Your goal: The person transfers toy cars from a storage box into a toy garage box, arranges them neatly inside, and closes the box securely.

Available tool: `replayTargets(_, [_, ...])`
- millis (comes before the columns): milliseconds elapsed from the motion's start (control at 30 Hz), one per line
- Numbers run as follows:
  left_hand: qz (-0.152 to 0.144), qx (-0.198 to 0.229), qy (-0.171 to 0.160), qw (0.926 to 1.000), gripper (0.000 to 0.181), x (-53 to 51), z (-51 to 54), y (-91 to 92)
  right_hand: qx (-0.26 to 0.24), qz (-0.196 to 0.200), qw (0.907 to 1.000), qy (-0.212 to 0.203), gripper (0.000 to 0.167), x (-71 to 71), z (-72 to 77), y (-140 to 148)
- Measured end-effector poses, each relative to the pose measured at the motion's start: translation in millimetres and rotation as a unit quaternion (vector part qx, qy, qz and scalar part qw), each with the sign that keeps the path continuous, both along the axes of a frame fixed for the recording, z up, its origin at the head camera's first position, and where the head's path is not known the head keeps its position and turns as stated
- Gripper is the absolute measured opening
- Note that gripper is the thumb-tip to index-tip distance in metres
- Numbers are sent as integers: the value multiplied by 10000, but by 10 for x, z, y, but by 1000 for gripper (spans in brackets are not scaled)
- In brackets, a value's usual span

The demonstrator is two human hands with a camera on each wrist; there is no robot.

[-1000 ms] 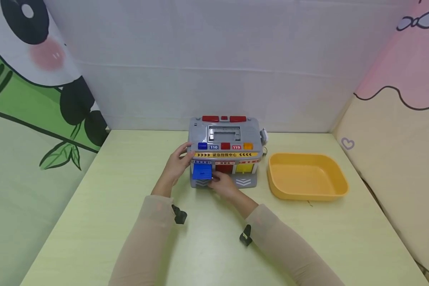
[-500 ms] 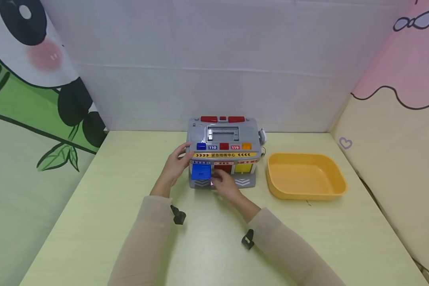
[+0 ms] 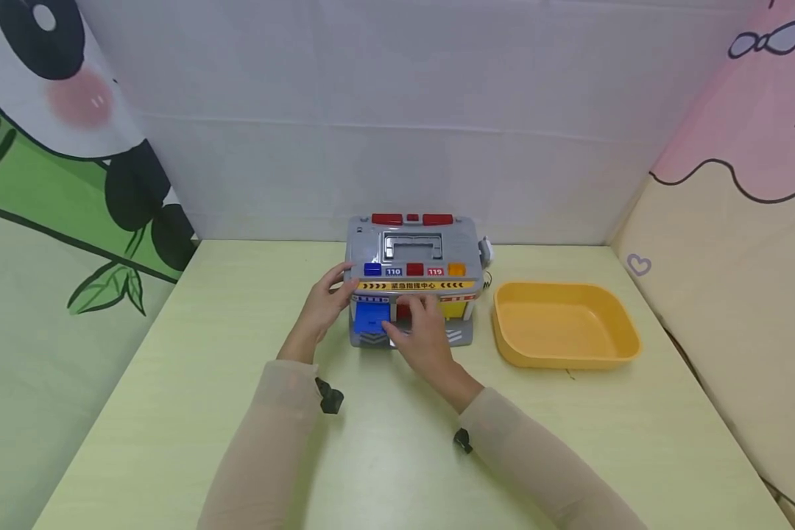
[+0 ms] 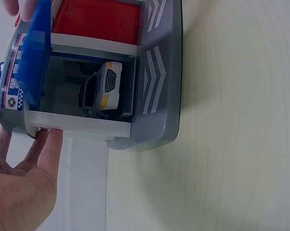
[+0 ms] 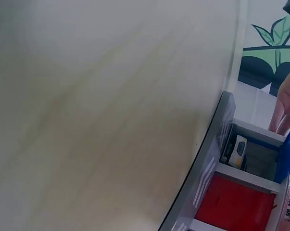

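A grey toy garage [image 3: 364, 250] stands at the back of the table. Its blue door [image 4: 36, 62] is swung up over the left bay, and a white toy car [image 4: 110, 85] sits inside that bay, nose outward. The red door [image 5: 233, 204] beside it is down. My left hand [image 3: 319, 313] grips the garage's left front corner, with fingers under the roof edge in the left wrist view. My right hand [image 3: 427, 342] is in front of the red bay, thumb and index spread, its fingertips at the raised blue door. Whether they press it is hard to tell.
A yellow tray [image 3: 570, 324] sits on the table [image 3: 397, 456] to the right of the garage. A white part on a coiled cord [image 3: 486, 280] hangs at the garage's right side. A white cloth wall [image 3: 397, 169] rises close behind.
My right hand has drawn back from low in front of the left bay and risen toward the blue door, its fingers spreading. The left hand stays on the garage's corner.
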State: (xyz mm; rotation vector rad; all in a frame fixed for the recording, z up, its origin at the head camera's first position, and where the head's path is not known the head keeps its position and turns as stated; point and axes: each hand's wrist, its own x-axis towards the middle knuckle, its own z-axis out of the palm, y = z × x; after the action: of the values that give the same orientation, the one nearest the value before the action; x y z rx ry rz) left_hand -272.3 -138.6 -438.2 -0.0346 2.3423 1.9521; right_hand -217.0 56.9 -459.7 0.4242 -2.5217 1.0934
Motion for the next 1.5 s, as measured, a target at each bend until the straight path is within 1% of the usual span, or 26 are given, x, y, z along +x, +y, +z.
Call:
replayTargets(67, [-5,37,9,10000,50,-3,-5,-1,577,-147,9977,321,57,-21,3,-4])
replayTargets(133, [8,67,7,10000,50,-3,-7,-4,1146,-256,9915,568,66,-45,2,-11])
replayTargets(167, [4,74,4,10000,51,-3,-7,-7,1364,-284,9883,621,69,-59,-3,-16])
replayTargets(333, [-19,69,4,10000,52,-3,-3,-15,2197,-429,9721,703,76,-152,-38,-56])
replayTargets(467, [-17,84,0,10000,51,4,6,-19,2687,-547,9594,662,78,-221,-75,-91])
replayTargets(533, [-4,111,-7,9999,51,4,12,-18,2840,-601,9548,642,77,-243,-83,-106])
replayTargets(733, [-41,118,-36,9999,51,2,27,4,3100,-774,9454,639,75,-279,-82,-124])
replayTargets(933, [-45,181,-69,9998,51,-11,31,11,3138,-958,9401,927,72,-332,-106,-143])
replayTargets(1033, [-51,159,-46,9998,51,-28,21,2,3204,-1092,9348,1077,74,-373,-127,-162])
replayTargets(1100, [-69,152,-33,9999,51,-37,10,-8,3299,-1170,9289,1205,74,-394,-148,-174])
replayTargets(1200, [-85,152,-63,9998,51,-34,-9,-26,3537,-1287,9150,1455,73,-399,-177,-197])
replayTargets(1333, [-88,126,-112,9998,50,-21,-17,-55,3819,-1410,8978,1683,69,-398,-189,-233])
replayTargets(1400, [-86,95,-104,9999,51,-25,-25,-59,3905,-1437,8939,1671,67,-397,-182,-240])
replayTargets(1500, [-73,93,-35,9999,50,-29,-29,-69,3973,-1379,8935,1576,65,-398,-157,-248])
